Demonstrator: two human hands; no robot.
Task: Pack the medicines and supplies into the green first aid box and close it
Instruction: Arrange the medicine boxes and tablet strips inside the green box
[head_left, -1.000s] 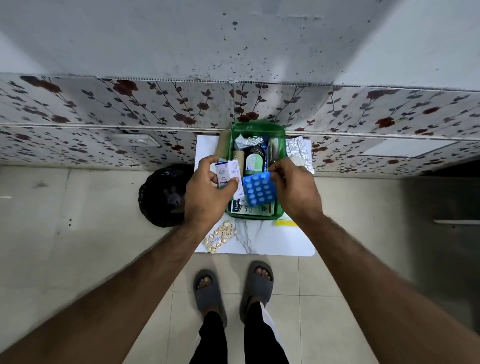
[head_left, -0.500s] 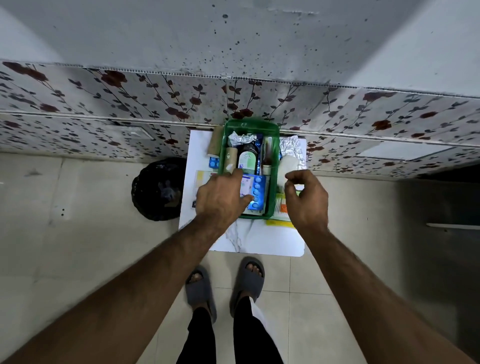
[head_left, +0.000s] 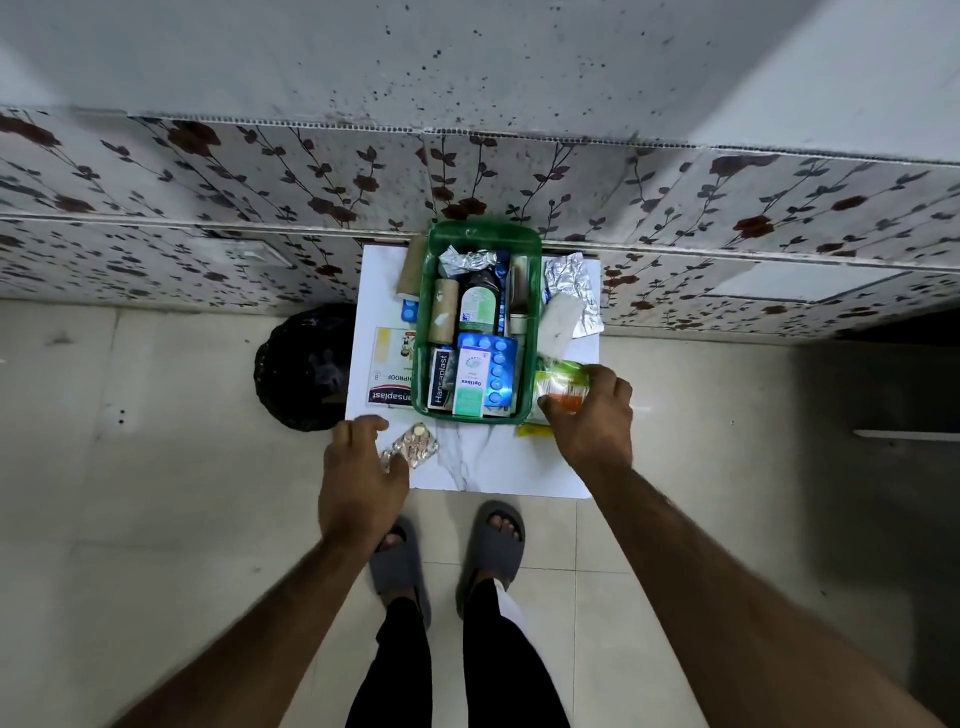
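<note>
The green first aid box (head_left: 531, 364) stands open on a small white table (head_left: 493, 462), holding a bottle, a bandage roll, a foil strip, a Hansaplast pack, a white-green carton (head_left: 470, 384) and a blue blister pack (head_left: 500, 371). My right hand (head_left: 592, 415) grips a green and orange packet (head_left: 563, 382) just right of the box. My left hand (head_left: 361, 478) is at the table's front left corner, fingers apart and touching a blister strip of tan pills (head_left: 413, 446).
A Hansaplast box (head_left: 392, 371), a brown roll (head_left: 413, 273) and a small blue strip lie left of the green box. Foil strips (head_left: 571, 291) and a white pack lie to its right. A black bin (head_left: 306, 366) stands left of the table, a floral wall behind.
The carton and the blue blister pack now lie in the box. My left hand has drawn back to the pill strip. My right hand has taken hold of the green and orange packet.
</note>
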